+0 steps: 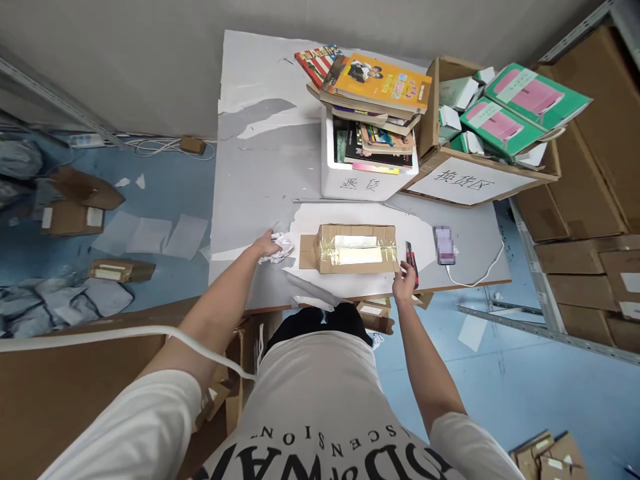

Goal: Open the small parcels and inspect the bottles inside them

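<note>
On the table lies a taped cardboard box (350, 267) with pale label strips on top and a flap out to its left. My left hand (267, 245) is closed on crumpled white paper (283, 248) just left of that flap. At the box's lower right corner, my right hand (404, 283) has its fingers closed on the cardboard edge. A red and black utility knife (410, 257) lies right beside those fingers, partly behind them. The underside of the box is hidden.
Behind the box stand a white foam bin (367, 183) heaped with books (385, 83) and a carton (465, 180) of green boxes. A phone (444, 245) on a white cable lies at right. Plastic wrap (313, 290) crosses the front edge. Parcels and paper litter the floor.
</note>
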Motion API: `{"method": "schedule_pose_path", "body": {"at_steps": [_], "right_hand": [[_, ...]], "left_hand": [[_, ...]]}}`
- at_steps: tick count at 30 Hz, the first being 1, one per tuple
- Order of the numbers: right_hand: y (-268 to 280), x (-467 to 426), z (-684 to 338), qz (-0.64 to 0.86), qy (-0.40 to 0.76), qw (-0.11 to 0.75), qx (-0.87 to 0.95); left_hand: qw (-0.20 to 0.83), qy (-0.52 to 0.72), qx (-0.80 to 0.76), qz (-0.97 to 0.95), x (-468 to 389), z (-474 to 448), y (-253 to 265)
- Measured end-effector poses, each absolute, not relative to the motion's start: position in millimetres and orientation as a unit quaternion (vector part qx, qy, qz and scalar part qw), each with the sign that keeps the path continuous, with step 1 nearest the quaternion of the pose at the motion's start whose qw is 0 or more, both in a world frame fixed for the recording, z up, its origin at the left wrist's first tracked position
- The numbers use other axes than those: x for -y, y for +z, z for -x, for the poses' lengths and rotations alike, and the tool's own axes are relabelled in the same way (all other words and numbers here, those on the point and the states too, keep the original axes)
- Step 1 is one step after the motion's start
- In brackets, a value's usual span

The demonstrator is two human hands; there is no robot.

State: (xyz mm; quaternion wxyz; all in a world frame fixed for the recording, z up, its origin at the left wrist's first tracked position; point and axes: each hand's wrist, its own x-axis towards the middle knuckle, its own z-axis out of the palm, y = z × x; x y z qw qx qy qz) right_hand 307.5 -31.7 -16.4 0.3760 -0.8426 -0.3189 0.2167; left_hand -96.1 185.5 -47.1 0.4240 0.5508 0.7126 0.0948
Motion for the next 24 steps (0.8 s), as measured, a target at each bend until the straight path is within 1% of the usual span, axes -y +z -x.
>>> {"method": "schedule_pose_path", "body": {"at_steps": [3,5,7,8,10,11,14,18,21,24], "right_hand": [[-14,26,-306,0.800,0.286,0.399,0.345],[-11,21,-307,0.771,0.322,0.406,0.370],[-8,15,-307,0.747,0.358,0.407,0.385],[-7,12,-307,0.736,0.376,0.407,0.389],[-7,7,-305,0.711,0.408,0.412,0.398],[-7,5,-303,0.700,0.416,0.419,0.402],[-6,3,-293,0.689,0.417,0.444,0.393],[11,18,-280,0.690,0.423,0.447,0.382],[38,45,-282,0.675,0.403,0.477,0.394],[71,96,-302,0.697,0.328,0.510,0.383]], "left_hand": [[0.417,0.054,-0.721,-0.551,-174,94,-50],[0.398,0.071,-0.723,-0.560,-157,93,-46],[0.394,0.139,-0.720,-0.554,-138,84,-41],[0.407,0.201,-0.708,-0.541,-128,76,-39],[0.458,0.307,-0.660,-0.511,-110,52,-36],[0.485,0.339,-0.636,-0.495,-102,38,-36],[0.532,0.368,-0.622,-0.442,-85,0,-34],[0.517,0.392,-0.612,-0.452,-77,-15,-18],[0.479,0.422,-0.587,-0.498,-67,-20,12],[0.479,0.435,-0.532,-0.546,-45,-46,52]]}}
